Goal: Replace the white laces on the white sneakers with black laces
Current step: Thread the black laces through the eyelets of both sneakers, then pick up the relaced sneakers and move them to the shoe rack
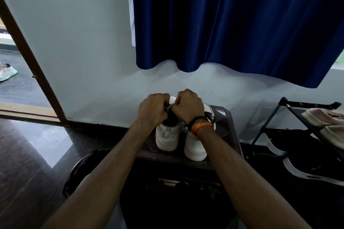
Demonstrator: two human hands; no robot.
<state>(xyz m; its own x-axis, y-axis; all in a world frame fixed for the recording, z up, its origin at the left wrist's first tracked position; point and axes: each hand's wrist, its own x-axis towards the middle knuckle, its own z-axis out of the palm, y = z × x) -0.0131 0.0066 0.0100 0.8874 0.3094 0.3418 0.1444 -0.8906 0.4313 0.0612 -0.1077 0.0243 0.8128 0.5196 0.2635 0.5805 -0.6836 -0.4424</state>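
The dark bench raises two white sneakers, heels toward the person, within easy reach. Left hand and right hand curl over the left sneaker's top, fingers pinching a lace there.

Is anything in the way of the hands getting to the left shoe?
No, nothing visible blocks them. Both hands, the left hand and the right hand, are already on the top of the left shoe, fingers curled at its lace area. The right shoe stands beside it, not between.
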